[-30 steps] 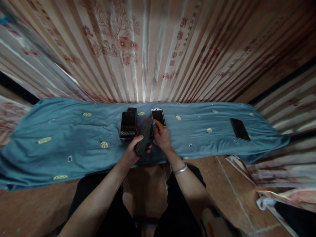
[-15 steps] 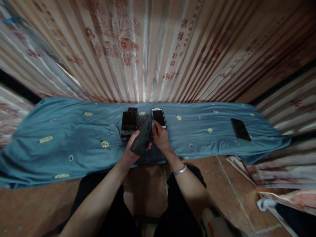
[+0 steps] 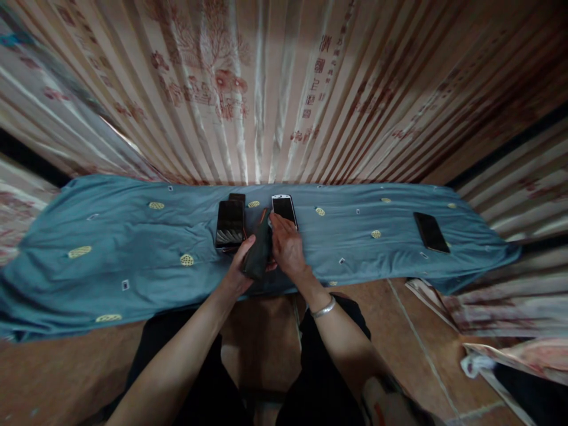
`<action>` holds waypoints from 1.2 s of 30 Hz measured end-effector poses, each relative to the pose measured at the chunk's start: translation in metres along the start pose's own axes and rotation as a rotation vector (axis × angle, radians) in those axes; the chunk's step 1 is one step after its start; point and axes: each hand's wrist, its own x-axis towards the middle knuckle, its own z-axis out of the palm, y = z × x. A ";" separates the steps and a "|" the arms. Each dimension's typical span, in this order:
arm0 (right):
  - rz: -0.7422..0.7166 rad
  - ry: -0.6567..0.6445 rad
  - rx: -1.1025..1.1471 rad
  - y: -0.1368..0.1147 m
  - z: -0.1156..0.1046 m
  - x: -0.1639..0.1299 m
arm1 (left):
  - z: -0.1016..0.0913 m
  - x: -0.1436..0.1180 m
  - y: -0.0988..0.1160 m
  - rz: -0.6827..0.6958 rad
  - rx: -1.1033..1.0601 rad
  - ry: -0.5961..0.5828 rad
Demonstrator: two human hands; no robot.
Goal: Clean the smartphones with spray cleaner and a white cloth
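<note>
My left hand (image 3: 241,266) grips a dark green smartphone (image 3: 257,254) by its lower part. The phone is tilted above the blue cloth, and its back faces partly toward my right hand. At the phone's upper right, my right hand (image 3: 287,242) has its fingers bent together against the camera end. Something small and pale shows at those fingertips, too small to name. Behind my right hand lies a white-framed phone (image 3: 284,206) with a dark screen. Left of the held phone, a black phone-like device (image 3: 230,222) lies screen up, overlapping another dark one (image 3: 236,196).
A blue cloth with yellow pineapple prints (image 3: 133,236) covers the long bench in front of me. Far to the right lies a black phone (image 3: 431,232). Pleated curtains (image 3: 261,118) hang close behind the bench. Brown floor tiles (image 3: 399,331) show below.
The held phone has turned more edge-on, so its camera lenses are now covered. My right hand has shifted slightly left and its fingers now lie over the phone's camera end.
</note>
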 end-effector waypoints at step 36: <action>-0.080 -0.079 0.040 -0.017 -0.010 -0.008 | 0.002 0.014 -0.014 0.150 -0.046 0.079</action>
